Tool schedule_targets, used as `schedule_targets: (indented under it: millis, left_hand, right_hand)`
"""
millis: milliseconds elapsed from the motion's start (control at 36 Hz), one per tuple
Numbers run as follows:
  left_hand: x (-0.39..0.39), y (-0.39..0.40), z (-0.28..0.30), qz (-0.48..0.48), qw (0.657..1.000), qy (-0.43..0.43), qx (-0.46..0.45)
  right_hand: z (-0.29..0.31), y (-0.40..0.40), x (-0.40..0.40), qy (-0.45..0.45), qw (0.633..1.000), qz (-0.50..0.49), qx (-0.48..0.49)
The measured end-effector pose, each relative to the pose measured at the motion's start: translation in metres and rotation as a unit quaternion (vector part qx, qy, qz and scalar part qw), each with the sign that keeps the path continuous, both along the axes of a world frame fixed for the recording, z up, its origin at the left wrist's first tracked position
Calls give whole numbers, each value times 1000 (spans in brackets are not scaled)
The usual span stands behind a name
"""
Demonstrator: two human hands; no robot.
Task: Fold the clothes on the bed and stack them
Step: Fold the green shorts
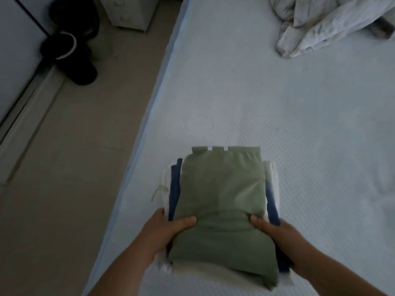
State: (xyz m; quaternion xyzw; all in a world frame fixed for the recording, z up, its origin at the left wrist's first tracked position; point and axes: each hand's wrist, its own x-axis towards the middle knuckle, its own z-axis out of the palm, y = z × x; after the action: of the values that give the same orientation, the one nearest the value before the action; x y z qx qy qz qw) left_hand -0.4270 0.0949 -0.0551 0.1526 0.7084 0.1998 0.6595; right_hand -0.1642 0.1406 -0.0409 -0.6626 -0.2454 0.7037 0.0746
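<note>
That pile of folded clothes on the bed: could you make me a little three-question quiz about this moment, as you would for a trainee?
1. True or false: the green garment lies on top of the stack.
2. Which hands hold the stack? A) the left hand only B) the right hand only C) both hands
3. Fill in: the crumpled white bedding lies at the ___ end of the mattress, apart from the stack.

Key:
1. True; blue and white garments show at its edges underneath.
2. C; each hand grips one side, thumb on top of the green garment.
3. Far.
</note>
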Motion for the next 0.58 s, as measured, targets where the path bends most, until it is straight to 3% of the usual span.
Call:
schedule_targets:
  millis: [111,333,583]
  left_hand:
    - [20,-37,-2,-35,999,26,24]
    - [20,-30,-11,55,997,-48,7]
    - [37,-25,12,118,993,2,8]
  right_hand:
    - [-10,-31,19,2,1000,-13,-19]
    - [-30,-23,38,53,998,-31,-18]
    - [-13,-28,29,1,999,-35,21]
